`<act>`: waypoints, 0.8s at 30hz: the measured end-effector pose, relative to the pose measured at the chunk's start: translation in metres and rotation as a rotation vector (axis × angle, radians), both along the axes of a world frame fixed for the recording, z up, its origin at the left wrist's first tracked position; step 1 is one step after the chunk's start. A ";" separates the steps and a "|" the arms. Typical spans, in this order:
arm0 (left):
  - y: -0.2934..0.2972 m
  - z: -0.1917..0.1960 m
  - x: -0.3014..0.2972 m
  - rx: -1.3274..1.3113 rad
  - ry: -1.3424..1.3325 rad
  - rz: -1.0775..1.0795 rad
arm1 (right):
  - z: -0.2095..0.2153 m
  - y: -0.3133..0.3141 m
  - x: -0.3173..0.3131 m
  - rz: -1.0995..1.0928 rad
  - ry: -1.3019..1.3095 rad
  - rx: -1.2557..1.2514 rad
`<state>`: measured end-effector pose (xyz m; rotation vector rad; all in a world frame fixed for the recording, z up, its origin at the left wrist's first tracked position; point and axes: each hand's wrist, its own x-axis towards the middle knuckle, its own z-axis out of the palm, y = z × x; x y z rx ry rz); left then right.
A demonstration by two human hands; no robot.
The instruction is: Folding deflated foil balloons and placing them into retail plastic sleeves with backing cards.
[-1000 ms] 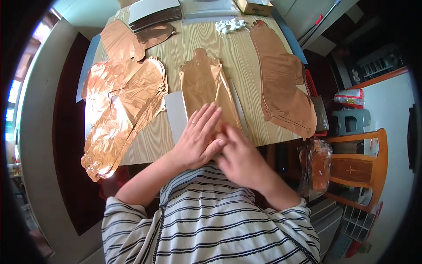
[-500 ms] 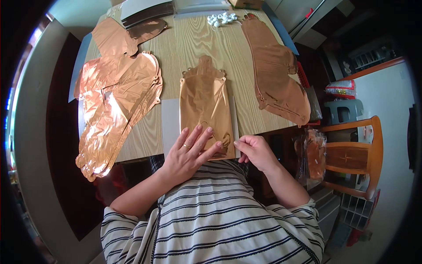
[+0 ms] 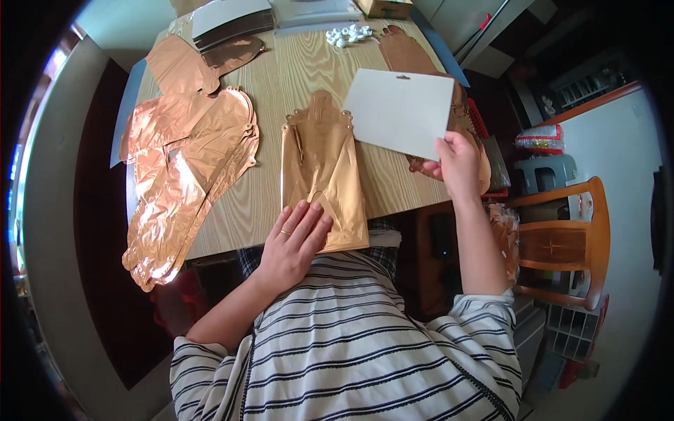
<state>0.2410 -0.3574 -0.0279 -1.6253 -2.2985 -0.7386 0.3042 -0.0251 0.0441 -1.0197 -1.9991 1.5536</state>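
In front of me at the table's near edge lies a folded copper-coloured foil balloon [image 3: 324, 168], its narrow tabbed end pointing away. My left hand [image 3: 296, 237] rests flat on its lower part, fingers stretched out. Held up at the right is a white card [image 3: 401, 112] with a small hanging slot along its far edge. My right hand [image 3: 453, 158] pinches the card's near right corner between thumb and fingers. The card hides part of another copper foil balloon [image 3: 397, 52] lying at the right of the table.
Crumpled copper foil balloons [image 3: 189, 140] spread over the left of the wooden table [image 3: 242, 217]. At the far side are a stack of cards [image 3: 232, 24], small white pieces [image 3: 349, 34] and a box [image 3: 385, 7]. A wooden chair [image 3: 558, 242] stands at the right.
My right hand has drawn the white card out from under the folded balloon and lifted it to the upper right. My left hand stays on the foil, shifted slightly left.
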 end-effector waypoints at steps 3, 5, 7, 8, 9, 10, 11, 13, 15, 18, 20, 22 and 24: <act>0.000 0.013 -0.001 0.108 -0.255 0.084 | -0.005 0.000 0.026 0.020 -0.081 0.116; 0.005 0.019 -0.001 0.219 -0.277 0.132 | -0.011 -0.013 0.041 0.068 -0.130 0.134; 0.008 0.023 -0.002 0.208 -0.250 0.160 | -0.011 -0.039 0.052 0.164 -0.161 -0.060; 0.010 0.024 -0.003 0.186 -0.194 0.159 | -0.014 -0.053 0.057 0.220 -0.166 -0.140; 0.012 0.025 -0.003 0.162 -0.137 0.157 | -0.020 -0.065 0.060 0.274 -0.170 -0.221; 0.015 0.025 -0.004 0.138 -0.081 0.154 | -0.023 -0.073 0.060 0.343 -0.186 -0.310; 0.018 0.026 -0.003 0.117 -0.027 0.145 | -0.026 -0.080 0.060 0.413 -0.202 -0.403; 0.015 0.023 -0.001 0.004 -0.014 0.058 | -0.029 -0.087 0.060 0.432 -0.178 -0.478; 0.008 0.025 0.001 -0.126 -0.032 -0.011 | -0.036 -0.090 0.062 0.466 -0.146 -0.501; 0.006 0.026 0.002 -0.152 -0.092 -0.030 | -0.050 -0.096 0.066 0.389 -0.022 -0.593; 0.006 0.033 0.002 -0.156 -0.191 -0.029 | -0.048 -0.103 0.066 0.373 0.008 -0.589; 0.005 0.031 0.004 -0.145 -0.204 -0.028 | -0.036 -0.117 0.063 0.420 0.016 -0.507; 0.004 0.031 0.004 -0.132 -0.224 -0.036 | -0.039 -0.123 0.062 0.392 0.026 -0.469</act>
